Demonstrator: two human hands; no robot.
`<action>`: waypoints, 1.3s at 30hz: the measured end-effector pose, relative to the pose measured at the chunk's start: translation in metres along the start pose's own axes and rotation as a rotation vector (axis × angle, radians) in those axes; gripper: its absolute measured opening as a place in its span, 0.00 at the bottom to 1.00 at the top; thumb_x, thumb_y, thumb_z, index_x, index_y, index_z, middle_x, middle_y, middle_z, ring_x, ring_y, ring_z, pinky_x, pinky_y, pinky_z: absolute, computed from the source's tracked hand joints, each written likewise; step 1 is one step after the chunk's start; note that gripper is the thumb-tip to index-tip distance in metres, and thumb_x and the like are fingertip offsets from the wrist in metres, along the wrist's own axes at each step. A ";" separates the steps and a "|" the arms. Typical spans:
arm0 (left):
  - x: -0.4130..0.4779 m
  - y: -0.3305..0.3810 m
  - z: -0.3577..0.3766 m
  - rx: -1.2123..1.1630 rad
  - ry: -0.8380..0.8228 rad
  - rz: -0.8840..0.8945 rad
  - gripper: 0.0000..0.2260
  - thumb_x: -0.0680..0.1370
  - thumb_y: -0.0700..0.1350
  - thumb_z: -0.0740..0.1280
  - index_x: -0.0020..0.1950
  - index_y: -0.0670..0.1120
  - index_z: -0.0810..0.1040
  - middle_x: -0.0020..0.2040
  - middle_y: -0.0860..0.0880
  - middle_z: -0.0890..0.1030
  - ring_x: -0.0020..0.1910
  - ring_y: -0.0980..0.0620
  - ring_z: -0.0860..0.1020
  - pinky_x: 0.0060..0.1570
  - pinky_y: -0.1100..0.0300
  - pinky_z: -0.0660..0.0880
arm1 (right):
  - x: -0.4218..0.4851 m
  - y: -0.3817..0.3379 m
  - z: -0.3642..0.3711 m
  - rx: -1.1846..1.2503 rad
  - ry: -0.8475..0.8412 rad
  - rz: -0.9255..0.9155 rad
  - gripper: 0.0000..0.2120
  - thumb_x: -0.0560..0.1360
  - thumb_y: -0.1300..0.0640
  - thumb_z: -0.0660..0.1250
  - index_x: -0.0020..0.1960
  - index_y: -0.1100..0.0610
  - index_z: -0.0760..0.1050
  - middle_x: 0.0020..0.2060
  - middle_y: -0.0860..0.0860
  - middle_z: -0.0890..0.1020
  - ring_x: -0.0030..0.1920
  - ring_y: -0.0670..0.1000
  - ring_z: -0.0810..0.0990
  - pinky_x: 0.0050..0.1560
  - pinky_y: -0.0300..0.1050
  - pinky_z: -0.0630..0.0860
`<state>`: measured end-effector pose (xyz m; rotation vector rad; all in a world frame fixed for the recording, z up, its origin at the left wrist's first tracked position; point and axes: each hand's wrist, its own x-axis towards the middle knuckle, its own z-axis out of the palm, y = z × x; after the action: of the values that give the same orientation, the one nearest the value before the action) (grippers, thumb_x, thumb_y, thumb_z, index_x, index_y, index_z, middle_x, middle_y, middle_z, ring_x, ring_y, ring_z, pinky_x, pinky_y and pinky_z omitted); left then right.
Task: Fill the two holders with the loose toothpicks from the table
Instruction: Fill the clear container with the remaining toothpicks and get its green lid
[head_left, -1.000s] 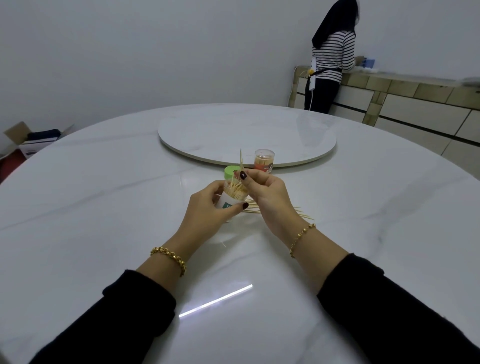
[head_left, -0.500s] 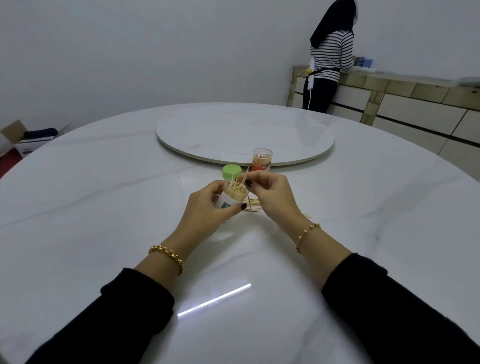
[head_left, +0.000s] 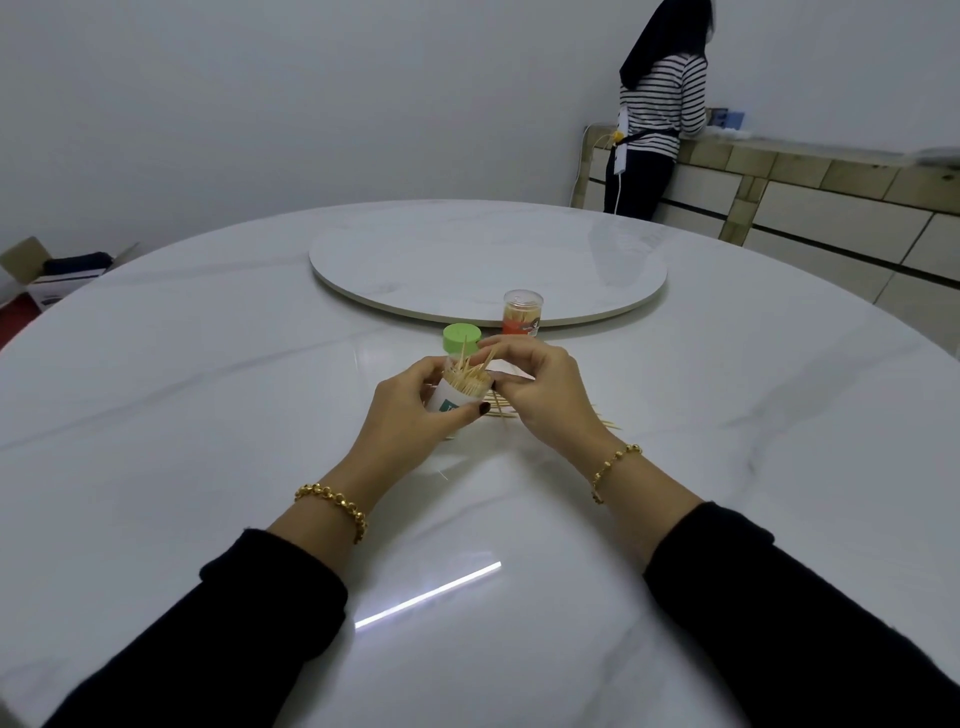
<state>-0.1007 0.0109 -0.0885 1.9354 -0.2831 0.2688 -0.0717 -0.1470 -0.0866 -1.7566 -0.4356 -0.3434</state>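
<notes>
My left hand (head_left: 410, 415) grips a white toothpick holder (head_left: 451, 397) with a green label, tilted toward me and stuffed with toothpicks that stick out of its mouth. My right hand (head_left: 540, 387) is at the holder's rim, its fingers curled over the sticking-out toothpicks (head_left: 470, 366). Loose toothpicks (head_left: 602, 418) lie on the table under and right of my right hand. A green lid (head_left: 461, 338) sits just behind the holder. A second holder (head_left: 522, 313), clear with an orange label and a clear cap, stands farther back.
The round white marble table (head_left: 208, 415) carries a raised turntable (head_left: 488, 265) at its centre. A person in a striped top (head_left: 660, 104) stands at a sideboard at the back right. An open cardboard box (head_left: 47, 275) sits on the floor at the left.
My right hand has come down from holding a toothpick upright above the holder to the holder's rim, where the toothpick now leans among the others. The left hand has kept its grip.
</notes>
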 end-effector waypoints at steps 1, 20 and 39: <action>0.000 0.000 0.000 -0.003 -0.001 0.001 0.17 0.70 0.44 0.75 0.57 0.50 0.77 0.46 0.54 0.81 0.41 0.60 0.79 0.34 0.72 0.73 | 0.000 0.001 -0.001 -0.031 0.007 -0.016 0.16 0.70 0.76 0.64 0.46 0.57 0.82 0.51 0.51 0.82 0.57 0.47 0.79 0.49 0.32 0.76; 0.000 -0.001 -0.001 0.003 0.004 0.036 0.17 0.69 0.46 0.76 0.57 0.50 0.78 0.47 0.55 0.82 0.46 0.56 0.80 0.44 0.62 0.80 | -0.015 -0.027 0.002 -0.227 -0.043 -0.371 0.28 0.74 0.67 0.54 0.74 0.62 0.60 0.73 0.54 0.66 0.74 0.48 0.62 0.73 0.49 0.62; 0.000 0.003 0.000 -0.019 0.017 0.046 0.17 0.70 0.47 0.76 0.57 0.51 0.77 0.48 0.55 0.81 0.46 0.55 0.80 0.42 0.66 0.78 | -0.017 -0.031 0.017 0.085 0.063 -0.300 0.27 0.72 0.68 0.51 0.71 0.63 0.64 0.69 0.55 0.70 0.72 0.52 0.66 0.68 0.55 0.69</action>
<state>-0.1018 0.0101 -0.0863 1.9085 -0.3178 0.3120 -0.1010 -0.1266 -0.0713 -1.5939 -0.6609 -0.5827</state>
